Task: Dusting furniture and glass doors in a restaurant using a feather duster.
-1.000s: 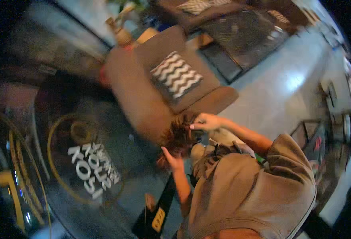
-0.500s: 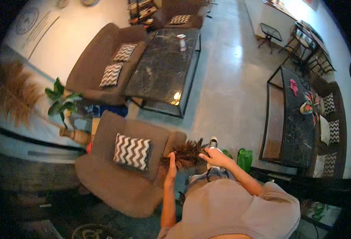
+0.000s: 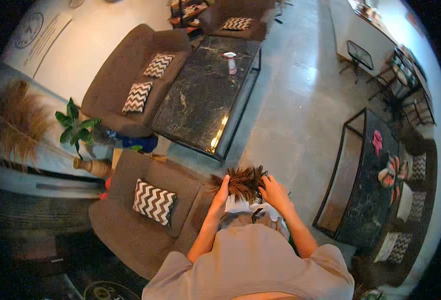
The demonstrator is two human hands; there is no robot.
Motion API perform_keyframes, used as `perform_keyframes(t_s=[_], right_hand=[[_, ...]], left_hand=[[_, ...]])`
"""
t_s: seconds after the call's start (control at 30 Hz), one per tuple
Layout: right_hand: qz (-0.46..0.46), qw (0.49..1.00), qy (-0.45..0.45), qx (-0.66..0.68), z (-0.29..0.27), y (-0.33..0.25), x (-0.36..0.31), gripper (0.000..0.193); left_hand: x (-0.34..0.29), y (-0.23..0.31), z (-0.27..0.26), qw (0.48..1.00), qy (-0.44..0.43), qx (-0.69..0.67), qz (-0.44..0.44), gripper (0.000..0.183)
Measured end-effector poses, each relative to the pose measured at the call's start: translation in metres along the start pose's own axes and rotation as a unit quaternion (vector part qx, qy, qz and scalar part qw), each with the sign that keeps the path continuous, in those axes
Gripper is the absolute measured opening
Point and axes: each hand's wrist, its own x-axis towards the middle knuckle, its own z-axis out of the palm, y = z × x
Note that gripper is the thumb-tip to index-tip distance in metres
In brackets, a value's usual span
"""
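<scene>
Head view, looking down on a lounge. Landmark: the brown armchair [image 3: 150,210] at lower left.

Item: feather duster [image 3: 240,181], dark brown plumes fanned out, held just off the armchair's right arm, above the person's lap.

Left hand [image 3: 222,192]: flat against the duster's left side, fingers straight and pointing up, apparently pressing the plumes in; not closed round anything that can be seen.

Right hand [image 3: 274,194]: on the duster's right side, fingers curled toward the plume base. Whether it grips the handle cannot be told, as the handle is hidden behind the plumes and hand. Judged: the two hands bracket the head so the feathers are gathered or groomed between them.

On the armchair seat: a zigzag cushion [image 3: 154,202].

Beyond the armchair: a dark marble table [image 3: 200,105] with a spray bottle [image 3: 230,62] upright near its far end; a brown sofa [image 3: 125,75] to that table's left, bearing two more zigzag cushions.

Left of the armchair: a potted plant [image 3: 75,127].

Well right of the armchair: a second dark table [image 3: 375,190] with a pink cloth [image 3: 377,142].
</scene>
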Motion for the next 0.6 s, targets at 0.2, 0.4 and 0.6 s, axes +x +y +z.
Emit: perform_keyframes(t_s=[0.2,0.4,0.6], right_hand=[[-0.117,0.993,-0.005,0.011,0.006,0.011,0.079,0.043],[-0.248,0.967,-0.044,0.026,-0.013,-0.034,0.183,0.032],[-0.348,0.907,-0.227,0.067,-0.033,-0.095,0.268,0.020]], left_hand=[[0.061,0.044,-0.010,0.994,0.079,-0.072,-0.003,0.061],[0.145,0.057,-0.072,0.967,0.192,-0.136,0.099,0.067],[0.159,0.078,-0.115,0.934,0.225,-0.233,0.151,0.062]])
